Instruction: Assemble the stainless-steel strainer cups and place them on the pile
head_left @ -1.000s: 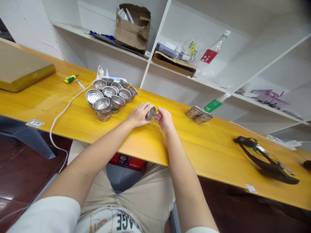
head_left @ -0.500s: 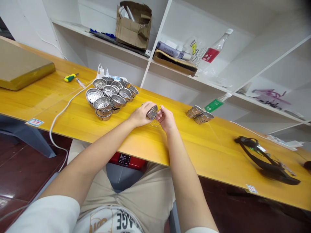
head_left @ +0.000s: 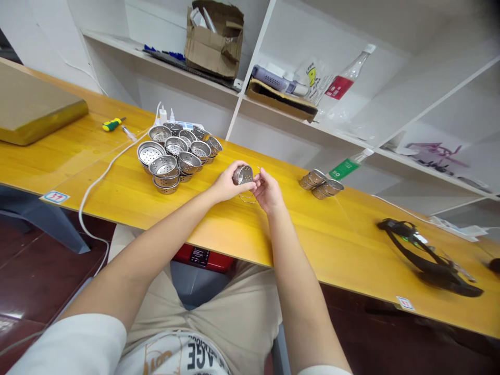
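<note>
The cup point(head_left: 244, 175), wrapped in the left hand's point(head_left: 225, 184) curled fingers, has tipped its mouth more upward, seemingly easing access; just beside it, the right hand's point(head_left: 269, 192) nearly closed fingertips pinch a wire point(head_left: 249, 202).

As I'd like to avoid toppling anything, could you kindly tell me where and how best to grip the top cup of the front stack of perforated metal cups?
I'd pinch the top cup by its near rim, coming from above and the front: its mouth faces up, exposing an edge, while neighbouring cups crowd its far side.
</note>
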Available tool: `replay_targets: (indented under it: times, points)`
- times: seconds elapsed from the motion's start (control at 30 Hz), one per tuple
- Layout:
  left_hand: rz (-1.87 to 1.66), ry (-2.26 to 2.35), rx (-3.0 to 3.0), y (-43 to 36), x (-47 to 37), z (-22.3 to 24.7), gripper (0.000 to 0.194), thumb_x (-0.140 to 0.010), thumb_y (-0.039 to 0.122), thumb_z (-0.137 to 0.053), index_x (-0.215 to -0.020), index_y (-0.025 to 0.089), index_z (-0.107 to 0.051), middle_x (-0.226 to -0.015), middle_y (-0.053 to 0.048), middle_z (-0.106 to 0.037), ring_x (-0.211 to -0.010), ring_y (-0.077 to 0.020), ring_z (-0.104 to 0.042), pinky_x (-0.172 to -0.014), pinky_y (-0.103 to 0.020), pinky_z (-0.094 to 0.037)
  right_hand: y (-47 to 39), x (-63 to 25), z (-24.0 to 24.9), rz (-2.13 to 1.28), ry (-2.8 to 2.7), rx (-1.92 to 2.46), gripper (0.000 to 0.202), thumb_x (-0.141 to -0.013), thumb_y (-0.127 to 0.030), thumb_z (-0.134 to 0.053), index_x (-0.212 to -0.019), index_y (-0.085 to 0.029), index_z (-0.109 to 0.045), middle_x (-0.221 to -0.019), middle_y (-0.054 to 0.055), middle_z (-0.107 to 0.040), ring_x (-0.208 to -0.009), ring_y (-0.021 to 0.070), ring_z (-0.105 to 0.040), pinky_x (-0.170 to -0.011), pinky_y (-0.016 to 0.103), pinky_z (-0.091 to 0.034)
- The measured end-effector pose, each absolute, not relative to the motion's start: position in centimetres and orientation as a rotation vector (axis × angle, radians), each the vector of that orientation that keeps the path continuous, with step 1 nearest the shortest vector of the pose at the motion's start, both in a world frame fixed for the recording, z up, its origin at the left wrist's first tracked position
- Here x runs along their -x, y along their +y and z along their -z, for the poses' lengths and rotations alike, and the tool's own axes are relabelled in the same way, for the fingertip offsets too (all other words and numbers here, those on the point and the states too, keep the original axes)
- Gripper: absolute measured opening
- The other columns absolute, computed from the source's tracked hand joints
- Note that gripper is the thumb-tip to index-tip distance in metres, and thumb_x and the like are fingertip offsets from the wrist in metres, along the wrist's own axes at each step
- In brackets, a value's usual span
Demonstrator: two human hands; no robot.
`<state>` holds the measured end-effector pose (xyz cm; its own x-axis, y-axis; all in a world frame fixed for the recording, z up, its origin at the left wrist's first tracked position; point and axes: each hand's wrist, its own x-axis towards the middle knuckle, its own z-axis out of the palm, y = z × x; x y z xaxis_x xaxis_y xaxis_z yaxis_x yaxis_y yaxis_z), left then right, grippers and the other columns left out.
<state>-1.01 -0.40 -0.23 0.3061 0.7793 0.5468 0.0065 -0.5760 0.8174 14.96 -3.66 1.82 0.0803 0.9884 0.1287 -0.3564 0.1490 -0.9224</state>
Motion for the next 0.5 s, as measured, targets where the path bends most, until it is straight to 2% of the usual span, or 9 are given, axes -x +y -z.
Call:
replay_targets:
  times: [0.1, 0.23, 0.37, 0.5]
  points:
    - [-1.368, 0.725, -1.770, -0.6, 1.0, 0.0, 0.062, -0.068, 0.045, -0.088, -0.120, 0.020, -0.063, -0.112, -0.006, -0.071, -0.101, -0.0222, -0.069, -0.091, -0.033, -0.055, -3.8, -14.7, -1.7, -1.238, -0.975, 0.873, 0.039, -0.087, -0.048, -0.079, -0.066, -0.020, -0.061, -0.053, -0.004, -0.048, -0.051, 0.0093, -0.050, -0.052, 0.022, -0.048]
    - [-1.323, 0.643, -1.580, -0.8, 0.6, -0.1, 0.055, -0.075, 0.052, -0.083, -0.114, 0.022, -0.060, -0.092, -0.001, -0.071, -0.072, -0.0140, -0.067, -0.068, -0.025, -0.055, -4.2, -14.0, -1.9, -1.279, -1.051, 0.853, 0.042, -0.086, -0.049, -0.079, -0.063, -0.021, -0.058, -0.054, -0.003, -0.051, -0.051, 0.0108, -0.052, -0.054, 0.025, -0.053]
    - [-1.251, 0.500, -1.344, -0.9, 0.4, -0.4, 0.054, -0.081, 0.064, -0.075, -0.108, 0.023, -0.054, -0.071, 0.003, -0.066, -0.053, -0.0118, -0.062, -0.048, -0.021, -0.046, -4.7, -13.2, -2.5, -1.277, -1.076, 0.859, 0.041, -0.085, -0.051, -0.079, -0.065, -0.020, -0.061, -0.053, -0.004, -0.051, -0.051, 0.0122, -0.056, -0.054, 0.026, -0.055]
    - [-1.163, 0.486, -1.197, -0.9, 0.7, -0.9, 0.056, -0.084, 0.075, -0.065, -0.097, 0.021, -0.057, -0.063, 0.003, -0.063, -0.046, -0.0102, -0.058, -0.039, -0.019, -0.037, -4.8, -12.5, -2.7, -1.281, -1.044, 0.930, 0.041, -0.085, -0.053, -0.078, -0.067, -0.019, -0.063, -0.051, -0.002, -0.054, -0.050, 0.0132, -0.062, -0.050, 0.024, -0.054]
